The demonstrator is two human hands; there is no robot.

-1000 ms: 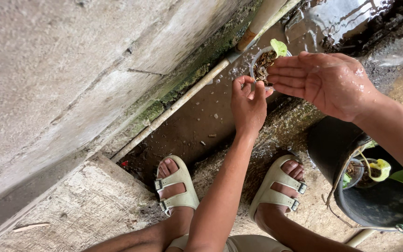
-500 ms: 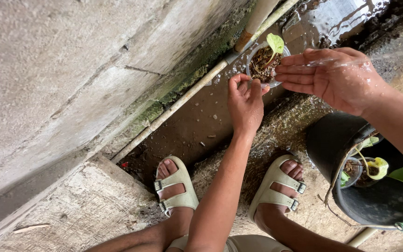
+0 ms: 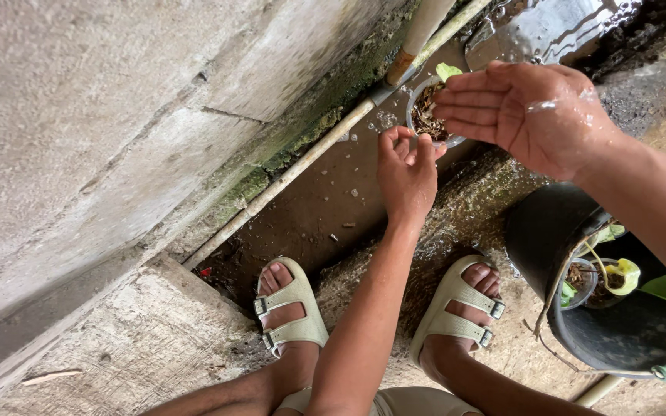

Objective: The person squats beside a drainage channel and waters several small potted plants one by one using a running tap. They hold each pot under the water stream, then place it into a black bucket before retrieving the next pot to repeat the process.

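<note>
My left hand (image 3: 406,173) grips the near rim of a small clear plastic cup (image 3: 425,115) filled with brown bark chips, with a pale green seedling leaf (image 3: 448,72) at its far edge. My right hand (image 3: 529,112) hovers over the cup, palm up and cupped, wet, with water glistening on it. The hand's fingers cover the right side of the cup. Both hands are above a damp concrete drain channel (image 3: 325,200).
A grey concrete wall (image 3: 117,115) rises at left, with a white pipe (image 3: 294,173) along its mossy base. A black bucket (image 3: 580,308) at right holds another potted seedling (image 3: 618,273). My feet in pale green sandals (image 3: 290,308) stand below. A water puddle (image 3: 549,27) lies at top.
The right hand has shifted slightly left over the cup and holds water in its palm. The left hand keeps its grip on the cup, which has barely moved.
</note>
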